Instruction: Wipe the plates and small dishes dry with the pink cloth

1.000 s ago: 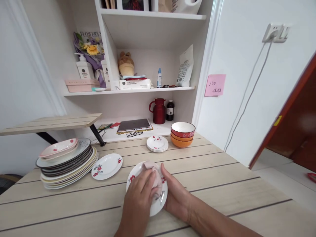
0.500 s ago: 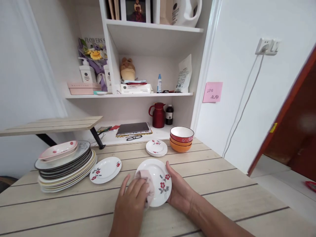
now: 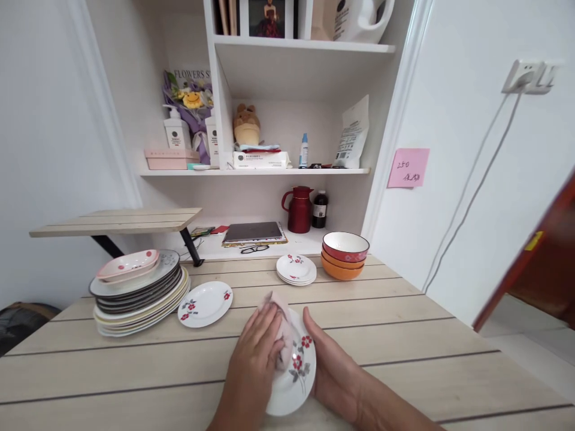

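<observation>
A white plate with red flowers is tilted above the table, its right edge gripped by my right hand, thumb near the rim. My left hand presses a pale pink cloth onto the plate's upper left face, the fingers closed over it. Part of the plate is hidden by the cloth and my left hand. Another flowered plate lies flat on the table to the left. Beyond my hands sits a short stack of small flowered plates.
A tall stack of plates with pink-spotted dishes on top stands at left, beside a small raised shelf. Stacked bowls stand at back right. Behind are a laptop, glasses and a red jug.
The held plate has come lower and tilted more steeply. My left hand has slid the cloth up toward the plate's top edge. The camera view has turned slightly left.
</observation>
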The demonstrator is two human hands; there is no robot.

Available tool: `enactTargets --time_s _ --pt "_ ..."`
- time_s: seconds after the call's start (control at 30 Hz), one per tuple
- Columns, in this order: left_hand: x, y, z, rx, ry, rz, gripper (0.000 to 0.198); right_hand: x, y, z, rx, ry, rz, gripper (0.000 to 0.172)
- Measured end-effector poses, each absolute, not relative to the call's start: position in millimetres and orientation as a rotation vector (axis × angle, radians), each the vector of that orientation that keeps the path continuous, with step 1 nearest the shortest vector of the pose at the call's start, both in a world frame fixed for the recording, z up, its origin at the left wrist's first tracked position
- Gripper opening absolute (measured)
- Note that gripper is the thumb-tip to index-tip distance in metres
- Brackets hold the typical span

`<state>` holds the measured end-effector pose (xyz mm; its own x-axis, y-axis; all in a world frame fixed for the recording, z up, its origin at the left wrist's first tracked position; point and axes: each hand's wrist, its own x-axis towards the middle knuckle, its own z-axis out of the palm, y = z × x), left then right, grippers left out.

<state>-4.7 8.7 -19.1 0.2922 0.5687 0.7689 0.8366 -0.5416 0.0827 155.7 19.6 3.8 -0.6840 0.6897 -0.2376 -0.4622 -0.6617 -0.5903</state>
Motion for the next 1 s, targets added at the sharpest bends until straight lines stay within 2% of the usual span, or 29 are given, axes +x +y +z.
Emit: enactTargets --time_s 0.2,0.37,0.43,0.53,0.63,0.7,0.87,1.0 --pt "3.6 2.8 -12.0 -2.59 -1.242 -1.086 0.048 157.2 27.8 5.2 -0.504 -0.609 2.346 0.075" --pt "10.2 -0.9 -7.5 -2.752 -0.921 -0.916 0.035 169.3 42.3 6.3 -0.554 -0.605 2.334 0.085" --pt "11.3 -0.6 -8.5 -2.73 -0.799 -0.828 0.03 177.2 46.4 9.8 -0.562 -0.61 2.303 0.084" --pt "7.2 1.0 -10.7 -2.579 -0.726 -0.761 0.035 186.5 47.5 14.9 -0.608 -0.637 2.244 0.075" --pt "-4.0 2.3 -10.2 -2.437 -0.794 -0.769 0.043 188.3 44.5 15.1 -0.666 -0.718 2.174 0.052" --pt "-12.8 2.8 -9.3 -2.359 -0.933 -0.826 0.045 185.3 41.8 12.8 -0.662 -0.721 2.135 0.042" --pt "-22.6 2.6 -13.9 -2.228 -1.328 -1.043 0.057 171.1 32.7 7.2 -0.653 -0.59 2.237 0.054" --pt "-10.1 0.3 -19.5 -2.199 -1.368 -1.108 0.058 159.3 24.2 3.7 -0.644 -0.597 2.285 0.06"
